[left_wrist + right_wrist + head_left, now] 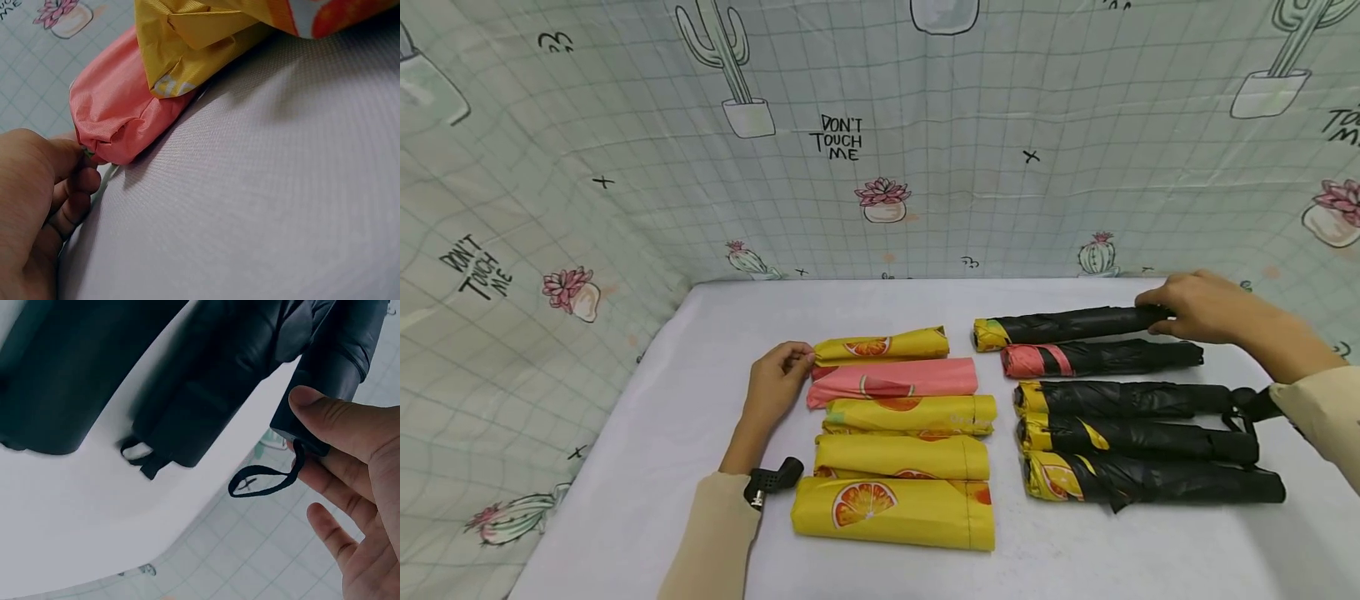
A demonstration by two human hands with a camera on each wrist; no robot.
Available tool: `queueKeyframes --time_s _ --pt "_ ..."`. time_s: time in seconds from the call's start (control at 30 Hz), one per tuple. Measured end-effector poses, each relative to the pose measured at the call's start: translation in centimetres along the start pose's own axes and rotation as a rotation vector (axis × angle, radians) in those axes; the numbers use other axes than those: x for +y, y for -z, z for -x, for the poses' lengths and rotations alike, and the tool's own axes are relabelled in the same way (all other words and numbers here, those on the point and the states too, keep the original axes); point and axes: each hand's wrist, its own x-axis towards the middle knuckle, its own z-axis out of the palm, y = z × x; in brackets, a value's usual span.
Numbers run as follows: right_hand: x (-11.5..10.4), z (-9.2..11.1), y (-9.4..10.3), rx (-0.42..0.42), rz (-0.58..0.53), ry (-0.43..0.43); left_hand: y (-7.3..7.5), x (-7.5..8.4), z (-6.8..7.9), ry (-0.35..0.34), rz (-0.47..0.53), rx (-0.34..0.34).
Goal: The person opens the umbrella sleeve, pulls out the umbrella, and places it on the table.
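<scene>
My left hand is at the left end of the farthest yellow rolled fabric bundle, printed with orange slices, and its thumb and fingertips pinch that end. Just nearer lies a pink bundle with a watermelon print; in the left wrist view its folded end partly hides the fingertips. To the right, my right hand grips the handle end of the farthest black folding umbrella, which has a yellow tip. The right wrist view shows thumb above, fingers beneath, and a strap loop hanging from the handle.
Several more yellow bundles lie in a column toward me. Beside them is a column of black umbrellas, one with a pink end, others with yellow ends. A printed cloth rises behind the white table.
</scene>
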Motion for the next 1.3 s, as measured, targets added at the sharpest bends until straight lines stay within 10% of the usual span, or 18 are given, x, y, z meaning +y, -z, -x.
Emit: queueKeyframes --time_s 0.83,1.3 --pt "2.4 2.2 -0.5 -0.004 0.029 -0.044 0.1 0.3 0.1 -0.004 -0.001 0.005" --pt "2.1 3.8 -3.9 -0.069 -0.067 -0.156 -0.4 0.3 0.3 0.018 0.036 -0.006"
